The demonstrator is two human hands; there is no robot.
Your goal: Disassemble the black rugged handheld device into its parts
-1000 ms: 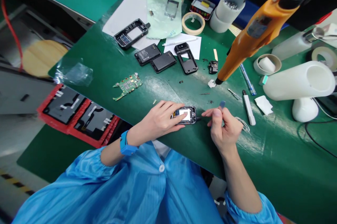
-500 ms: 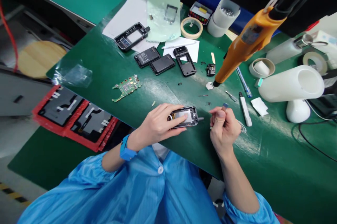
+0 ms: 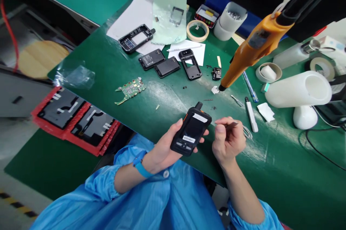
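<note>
My left hand [image 3: 169, 145] is closed round a black handheld radio [image 3: 193, 127], its screen side up and its stubby antenna pointing away from me. White label strips lie across the radio's screen. Close to its right side, my right hand [image 3: 229, 140] is curled shut on a slim metallic tool [image 3: 233, 125], mostly hidden by the fingers, so its kind does not show. Beyond the hands lie two black batteries [image 3: 151, 59], an open back housing [image 3: 190, 65], another open radio housing [image 3: 136, 38] and a green circuit board [image 3: 131, 89].
An orange electric screwdriver [image 3: 256, 43] hangs over the table from the upper right. A white-handled knife [image 3: 251, 115], a pen [image 3: 250, 86] and a white bottle [image 3: 297, 89] lie to the right. At the back are masking tape [image 3: 197, 31] and a white cup of screws [image 3: 225, 28].
My left hand has turned the radio over from its open inner side to its screen side and lifted it upright. My right hand has shifted slightly, still holding the tool.
</note>
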